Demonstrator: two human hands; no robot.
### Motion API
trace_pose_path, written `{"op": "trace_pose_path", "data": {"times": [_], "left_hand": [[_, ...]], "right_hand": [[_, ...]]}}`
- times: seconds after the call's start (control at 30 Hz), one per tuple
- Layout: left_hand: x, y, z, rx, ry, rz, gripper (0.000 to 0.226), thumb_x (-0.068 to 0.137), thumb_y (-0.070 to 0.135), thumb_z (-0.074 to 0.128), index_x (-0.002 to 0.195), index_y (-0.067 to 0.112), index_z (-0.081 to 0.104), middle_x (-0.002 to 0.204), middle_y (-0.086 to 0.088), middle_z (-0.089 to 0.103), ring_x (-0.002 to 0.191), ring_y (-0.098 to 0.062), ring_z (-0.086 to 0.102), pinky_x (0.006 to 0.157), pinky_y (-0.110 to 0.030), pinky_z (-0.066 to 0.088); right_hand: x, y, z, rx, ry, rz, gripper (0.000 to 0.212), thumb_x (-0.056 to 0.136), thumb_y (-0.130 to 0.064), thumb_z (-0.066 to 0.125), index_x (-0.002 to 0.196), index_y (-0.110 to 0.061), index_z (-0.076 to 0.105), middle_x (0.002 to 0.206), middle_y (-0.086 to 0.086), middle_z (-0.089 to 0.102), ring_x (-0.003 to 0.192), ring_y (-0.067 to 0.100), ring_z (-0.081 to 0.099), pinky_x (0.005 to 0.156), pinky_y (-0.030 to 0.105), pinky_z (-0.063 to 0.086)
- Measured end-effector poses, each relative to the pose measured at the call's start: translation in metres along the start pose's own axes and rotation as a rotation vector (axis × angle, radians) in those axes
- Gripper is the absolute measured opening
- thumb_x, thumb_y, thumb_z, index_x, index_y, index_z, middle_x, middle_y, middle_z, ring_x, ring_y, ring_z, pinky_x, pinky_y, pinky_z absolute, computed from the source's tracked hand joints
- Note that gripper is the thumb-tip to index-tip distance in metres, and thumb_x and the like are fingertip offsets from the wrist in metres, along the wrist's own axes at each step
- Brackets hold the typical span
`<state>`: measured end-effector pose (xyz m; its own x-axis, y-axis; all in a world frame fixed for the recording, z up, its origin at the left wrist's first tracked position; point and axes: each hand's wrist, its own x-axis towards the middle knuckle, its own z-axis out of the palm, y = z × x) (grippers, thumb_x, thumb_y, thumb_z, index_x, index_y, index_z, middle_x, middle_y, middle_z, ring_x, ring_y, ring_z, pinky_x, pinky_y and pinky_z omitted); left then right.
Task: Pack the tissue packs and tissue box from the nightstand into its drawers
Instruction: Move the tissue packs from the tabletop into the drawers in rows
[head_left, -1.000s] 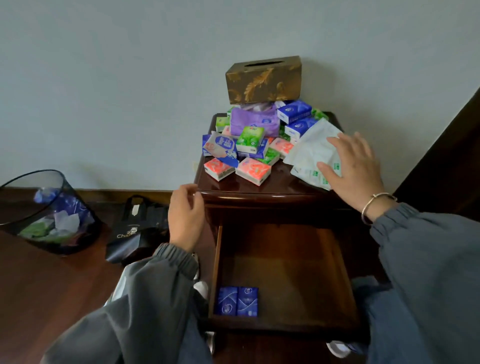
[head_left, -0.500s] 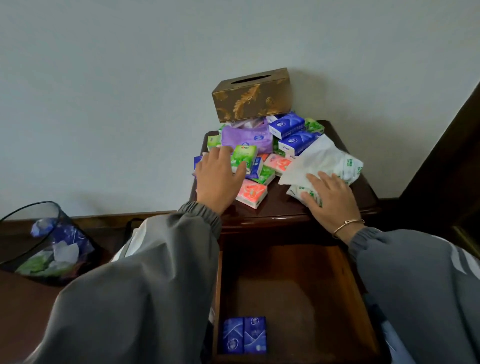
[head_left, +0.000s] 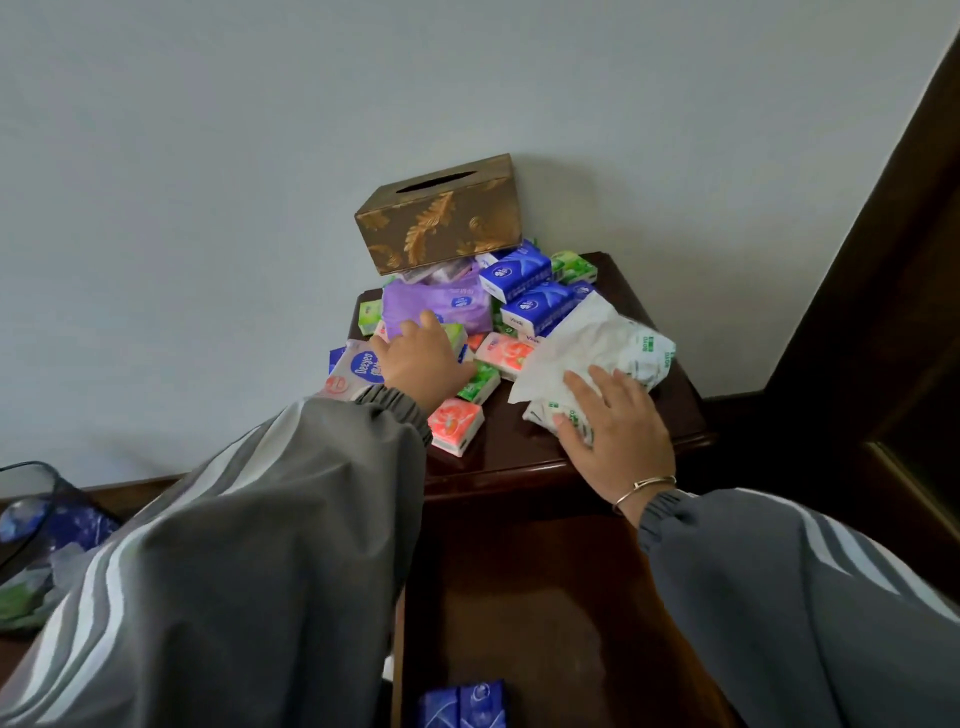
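crinkled plastic pack (head_left: 608, 338), gilt rectangular box (head_left: 441, 223)

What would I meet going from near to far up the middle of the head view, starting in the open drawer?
First the blue packs in the drawer → pink pack at the front of the nightstand → green pack just behind it → purple pack → tissue box, farthest, atop the pile.

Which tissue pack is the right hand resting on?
The large white pack with green print, right front of the nightstand; the right hand lies on it. Others are smaller, coloured.
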<state>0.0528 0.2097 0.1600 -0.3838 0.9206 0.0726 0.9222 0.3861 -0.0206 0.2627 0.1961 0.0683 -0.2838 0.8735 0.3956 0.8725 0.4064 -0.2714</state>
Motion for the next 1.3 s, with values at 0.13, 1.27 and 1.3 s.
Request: {"op": "trace_pose_path", "data": {"times": [0.13, 1.27, 1.3], "left_hand": [[0.002, 0.000, 0.005, -0.136, 0.063, 0.060, 0.066, 0.084, 0.050, 0.062, 0.132, 0.012, 0.038, 0.127, -0.009, 0.052, 0.115, -0.030, 0.055, 0.110, -0.057, 0.017], [-0.061, -0.034, 0.027, -0.215, -0.159, 0.475, 0.059, 0.070, 0.052, 0.071, 0.111, 0.017, 0.046, 0.110, 0.000, 0.047, 0.089, -0.018, 0.051, 0.070, -0.032, 0.041], [-0.062, -0.035, 0.029, -0.242, -0.156, 0.452, 0.059, 0.070, 0.054, 0.070, 0.111, 0.018, 0.046, 0.110, 0.001, 0.047, 0.087, -0.017, 0.049, 0.070, -0.031, 0.039]], "right_hand": [[-0.002, 0.000, 0.002, -0.015, 0.017, 0.011, 0.053, 0.085, -0.048, 0.038, 0.130, -0.025, 0.052, 0.131, 0.008, 0.056, 0.123, 0.033, 0.048, 0.096, 0.046, 0.047], [-0.002, -0.001, 0.001, -0.012, 0.016, 0.019, 0.056, 0.086, -0.048, 0.034, 0.133, -0.023, 0.051, 0.130, 0.007, 0.055, 0.121, 0.029, 0.048, 0.096, 0.043, 0.046], [-0.002, -0.001, 0.001, -0.007, 0.013, 0.022, 0.056, 0.086, -0.049, 0.034, 0.132, -0.023, 0.051, 0.130, 0.007, 0.055, 0.121, 0.029, 0.048, 0.096, 0.043, 0.046]]}}
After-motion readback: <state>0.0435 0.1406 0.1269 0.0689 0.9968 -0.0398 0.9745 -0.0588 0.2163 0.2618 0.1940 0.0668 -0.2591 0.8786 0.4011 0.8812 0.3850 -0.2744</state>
